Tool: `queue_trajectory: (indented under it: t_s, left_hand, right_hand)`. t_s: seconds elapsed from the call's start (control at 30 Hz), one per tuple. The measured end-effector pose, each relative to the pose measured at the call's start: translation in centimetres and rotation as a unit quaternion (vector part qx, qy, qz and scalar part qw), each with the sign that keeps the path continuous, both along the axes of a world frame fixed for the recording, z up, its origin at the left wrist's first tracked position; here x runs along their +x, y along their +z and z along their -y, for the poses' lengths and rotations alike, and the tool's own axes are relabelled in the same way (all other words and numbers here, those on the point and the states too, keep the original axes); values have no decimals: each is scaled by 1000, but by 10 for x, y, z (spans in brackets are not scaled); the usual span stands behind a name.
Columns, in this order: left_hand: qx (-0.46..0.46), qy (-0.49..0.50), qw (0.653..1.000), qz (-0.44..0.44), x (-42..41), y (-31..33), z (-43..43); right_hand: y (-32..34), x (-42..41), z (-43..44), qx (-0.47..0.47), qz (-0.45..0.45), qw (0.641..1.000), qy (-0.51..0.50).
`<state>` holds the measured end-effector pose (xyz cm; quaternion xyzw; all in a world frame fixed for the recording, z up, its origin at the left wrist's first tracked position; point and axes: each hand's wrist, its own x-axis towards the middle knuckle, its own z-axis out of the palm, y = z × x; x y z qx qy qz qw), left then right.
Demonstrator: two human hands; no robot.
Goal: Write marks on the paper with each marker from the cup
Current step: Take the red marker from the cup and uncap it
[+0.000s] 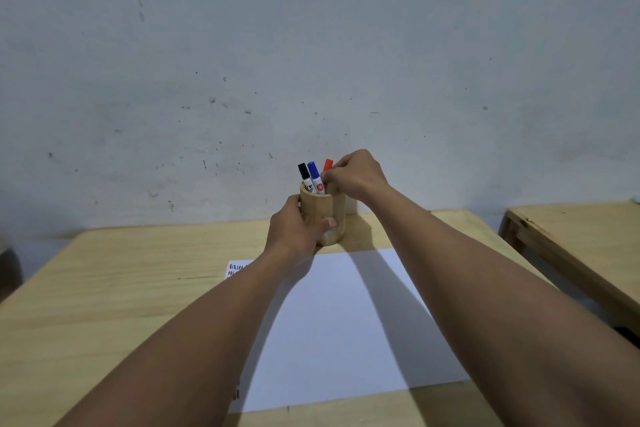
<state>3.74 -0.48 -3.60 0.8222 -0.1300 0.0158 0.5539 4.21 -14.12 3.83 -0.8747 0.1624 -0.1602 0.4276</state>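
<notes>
Three capped markers, black (303, 171), blue (313, 169), red (327, 165), in wooden cup (331, 210); left hand (294, 230) clasps cup, right hand (356, 175) pinches red.

Dim, soft light; arm shadows cross the paper (346, 322).

Both forearms extended forward, converging. Left hand (294, 229) wrapped in a grip, thumb across front. Right hand (353, 173) raised higher, fingers (329, 178) pinched together.

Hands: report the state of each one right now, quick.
Left hand: closed around the wooden cup, steadying it.
Right hand: fingers pinched on the red marker standing in the cup.
</notes>
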Motion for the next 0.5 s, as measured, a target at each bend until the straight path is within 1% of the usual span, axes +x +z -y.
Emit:
queue_trajectory:
  t_s: [0.17,0.33,0.5]
  left_hand:
    - [1,-2,1000,6,0,0,-1]
    - [-1,0,1000,7,-1,-1,-1]
    - [2,14,1000,3,-7,2,1]
  right_hand:
    - [-5,5,1,15,1,1000,-4]
    - [1,1,0,39,76,996,-2]
    - [16,-13,-2,20,117,993,19]
